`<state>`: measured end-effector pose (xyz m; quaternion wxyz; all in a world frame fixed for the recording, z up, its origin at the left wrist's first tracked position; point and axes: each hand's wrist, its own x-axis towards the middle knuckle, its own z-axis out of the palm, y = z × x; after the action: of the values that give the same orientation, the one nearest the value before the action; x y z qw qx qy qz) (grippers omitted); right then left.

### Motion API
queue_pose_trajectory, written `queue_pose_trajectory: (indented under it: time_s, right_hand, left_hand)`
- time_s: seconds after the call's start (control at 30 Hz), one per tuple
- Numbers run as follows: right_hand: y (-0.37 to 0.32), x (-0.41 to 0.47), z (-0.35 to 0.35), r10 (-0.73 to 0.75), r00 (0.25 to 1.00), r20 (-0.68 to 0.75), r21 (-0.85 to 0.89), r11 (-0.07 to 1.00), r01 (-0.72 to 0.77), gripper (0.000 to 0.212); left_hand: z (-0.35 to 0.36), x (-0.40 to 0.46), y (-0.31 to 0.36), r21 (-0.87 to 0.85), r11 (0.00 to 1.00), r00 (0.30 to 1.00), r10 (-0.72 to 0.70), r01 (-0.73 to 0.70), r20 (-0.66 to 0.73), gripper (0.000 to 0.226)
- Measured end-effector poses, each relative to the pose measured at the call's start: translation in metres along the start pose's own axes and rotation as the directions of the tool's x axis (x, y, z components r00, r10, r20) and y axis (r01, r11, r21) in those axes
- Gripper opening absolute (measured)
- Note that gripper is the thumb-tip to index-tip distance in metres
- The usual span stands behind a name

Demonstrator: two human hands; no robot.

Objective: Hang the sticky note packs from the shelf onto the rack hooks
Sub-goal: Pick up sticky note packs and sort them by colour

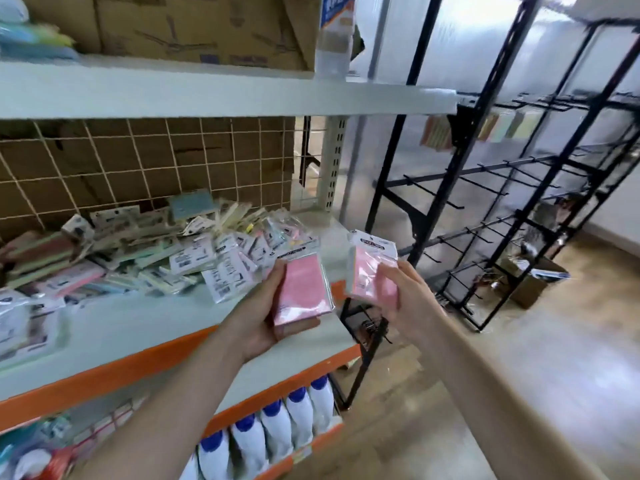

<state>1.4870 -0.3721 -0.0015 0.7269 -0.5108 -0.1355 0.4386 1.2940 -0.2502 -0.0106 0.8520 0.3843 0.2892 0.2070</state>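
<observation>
My left hand [266, 317] grips a pink sticky note pack [304, 289] in clear wrap, held upright over the shelf's front corner. My right hand [405, 292] grips a second pink pack [367, 268] with a white header card, just to the right of the first. A heap of several more sticky note packs [156, 251] lies on the pale shelf [138, 323] at the left. The black rack [512, 188] with rows of bare hooks stands at the right, and a few packs [498, 124] hang on its top row.
A wire grid panel [156, 168] backs the shelf, with cardboard boxes [190, 26] on the board above. White bottles with blue caps [277, 431] fill the orange-edged level below. An open cardboard box [533, 278] sits on the floor behind the rack.
</observation>
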Motion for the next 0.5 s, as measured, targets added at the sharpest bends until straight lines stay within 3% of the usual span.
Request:
queue_pose_trajectory:
  time_s: [0.13,0.23,0.5]
  right_hand:
    - [-0.027,-0.02,-0.06,-0.135,0.987,-0.082,-0.087,0.988,0.128,0.02]
    - [-0.044,-0.039,-0.098,-0.213,0.968,-0.135,-0.142,0.971,0.194,0.027]
    - [-0.082,-0.077,-0.184,-0.308,0.932,-0.188,-0.082,0.951,0.298,0.041]
  left_hand:
    - [0.058,0.022,-0.029,0.026,0.999,0.998,0.035,-0.034,-0.054,0.043]
    - [0.097,0.038,-0.053,0.148,0.982,0.986,0.13,-0.114,-0.105,0.029]
    - [0.187,0.064,-0.106,0.391,0.894,0.974,0.227,-0.219,0.027,0.02]
